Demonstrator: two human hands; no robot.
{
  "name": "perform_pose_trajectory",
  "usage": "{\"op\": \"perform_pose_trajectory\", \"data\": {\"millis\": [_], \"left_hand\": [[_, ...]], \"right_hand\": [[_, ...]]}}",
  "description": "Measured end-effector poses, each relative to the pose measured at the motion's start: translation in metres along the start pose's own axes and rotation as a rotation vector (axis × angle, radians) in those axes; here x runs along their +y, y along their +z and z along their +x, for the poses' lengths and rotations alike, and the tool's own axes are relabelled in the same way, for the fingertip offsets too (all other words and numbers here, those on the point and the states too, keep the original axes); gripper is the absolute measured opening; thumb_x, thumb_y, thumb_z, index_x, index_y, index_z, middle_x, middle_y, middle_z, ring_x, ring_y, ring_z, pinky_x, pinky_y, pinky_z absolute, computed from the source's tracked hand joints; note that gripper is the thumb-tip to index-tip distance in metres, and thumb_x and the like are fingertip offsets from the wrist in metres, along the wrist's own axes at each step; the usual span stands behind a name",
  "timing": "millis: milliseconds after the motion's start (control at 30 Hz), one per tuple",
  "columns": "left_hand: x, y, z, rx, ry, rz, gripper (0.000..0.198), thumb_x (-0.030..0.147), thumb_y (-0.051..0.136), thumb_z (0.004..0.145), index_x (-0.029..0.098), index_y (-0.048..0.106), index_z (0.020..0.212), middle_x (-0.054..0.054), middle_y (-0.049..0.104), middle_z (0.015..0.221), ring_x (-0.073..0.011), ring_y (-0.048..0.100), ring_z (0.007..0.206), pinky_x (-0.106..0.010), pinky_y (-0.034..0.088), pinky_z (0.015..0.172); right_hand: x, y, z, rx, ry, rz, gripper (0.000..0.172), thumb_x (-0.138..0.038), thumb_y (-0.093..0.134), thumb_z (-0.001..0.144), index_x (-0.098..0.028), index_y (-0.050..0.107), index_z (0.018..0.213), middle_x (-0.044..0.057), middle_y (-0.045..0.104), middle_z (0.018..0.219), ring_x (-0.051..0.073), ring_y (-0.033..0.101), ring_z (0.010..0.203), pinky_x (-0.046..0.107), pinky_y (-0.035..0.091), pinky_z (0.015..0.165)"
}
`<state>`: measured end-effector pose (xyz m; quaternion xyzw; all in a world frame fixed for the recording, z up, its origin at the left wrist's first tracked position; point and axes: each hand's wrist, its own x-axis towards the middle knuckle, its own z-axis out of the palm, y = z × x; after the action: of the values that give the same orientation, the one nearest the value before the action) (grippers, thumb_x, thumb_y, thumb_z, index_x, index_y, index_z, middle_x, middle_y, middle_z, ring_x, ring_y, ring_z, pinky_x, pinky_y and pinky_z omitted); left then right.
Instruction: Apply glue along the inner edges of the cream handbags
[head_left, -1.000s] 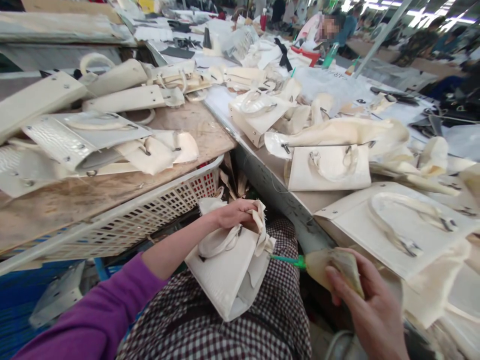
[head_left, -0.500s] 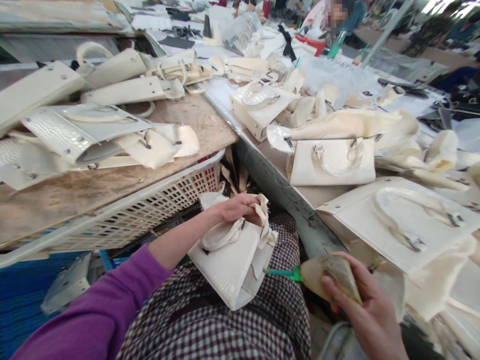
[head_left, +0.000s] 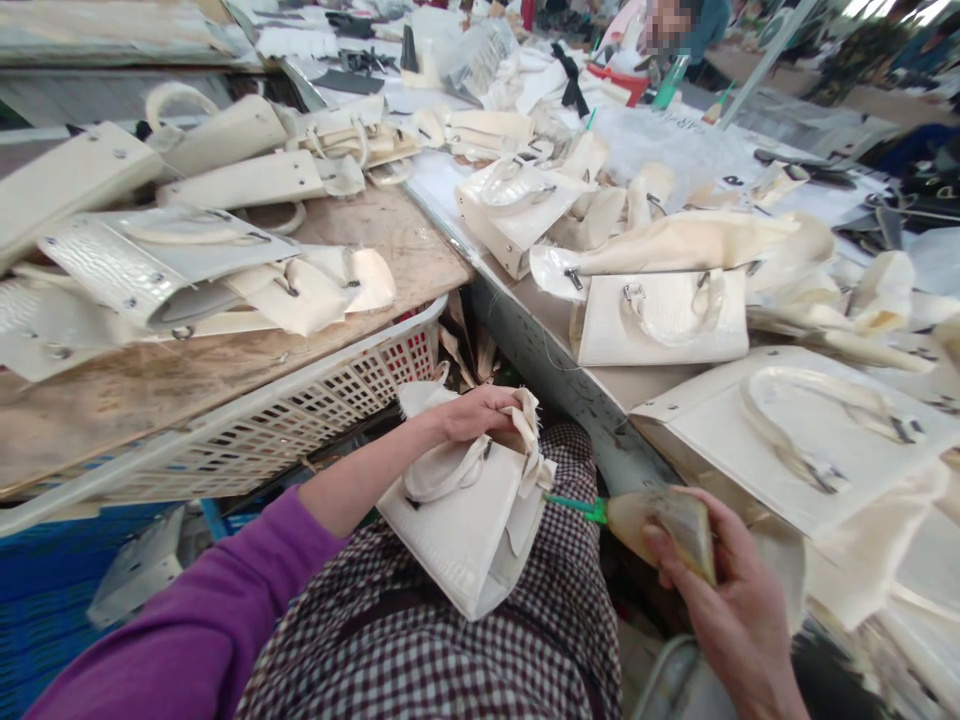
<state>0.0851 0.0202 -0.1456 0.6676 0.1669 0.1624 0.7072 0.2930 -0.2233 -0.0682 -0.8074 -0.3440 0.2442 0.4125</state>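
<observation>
A small white handbag (head_left: 459,520) with a looped handle lies on my lap, over a checked garment. My left hand (head_left: 480,412) is closed on the bag's upper edge and its lining flap. My right hand (head_left: 731,610) grips a soft yellowish glue bottle (head_left: 664,520) whose green nozzle (head_left: 574,505) points left, its tip next to the bag's right side.
Several white handbags and bag parts cover the table on the right (head_left: 660,320) and the wooden bench on the left (head_left: 172,260). A white plastic basket (head_left: 330,400) sits under the bench edge. A grey metal table edge (head_left: 555,390) runs just beyond my lap. Another person (head_left: 667,25) works far back.
The glue bottle has moved a little up and left, bringing its green nozzle tip closer to the bag's side. My left hand keeps its hold on the bag.
</observation>
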Motion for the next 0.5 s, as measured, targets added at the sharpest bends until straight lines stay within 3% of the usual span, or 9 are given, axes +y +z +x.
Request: {"op": "perform_pose_trajectory", "data": {"millis": [267,500], "left_hand": [[-0.002,0.002,0.003,-0.004,0.035,0.017,0.009,0.024,0.073,0.076,0.016,0.077,0.074,-0.007,0.069,0.088,-0.0219,0.061,0.091,-0.034,0.045,0.094],[-0.004,0.003,0.003,0.002,0.037,0.023,0.014,0.028,0.073,0.078,0.015,0.077,0.074,-0.008,0.069,0.089,-0.0213,0.061,0.089,-0.033,0.047,0.09]], "right_hand": [[0.005,-0.004,-0.023,-0.197,0.14,0.161,0.051,-0.053,0.083,0.069,-0.024,0.07,0.109,0.004,0.07,0.092,0.022,0.062,0.075,0.024,0.045,0.05],[0.008,-0.003,-0.01,-0.059,0.161,0.18,0.056,-0.053,0.083,0.07,-0.022,0.066,0.113,0.001,0.069,0.08,0.014,0.054,0.051,0.024,0.048,0.046]]}}
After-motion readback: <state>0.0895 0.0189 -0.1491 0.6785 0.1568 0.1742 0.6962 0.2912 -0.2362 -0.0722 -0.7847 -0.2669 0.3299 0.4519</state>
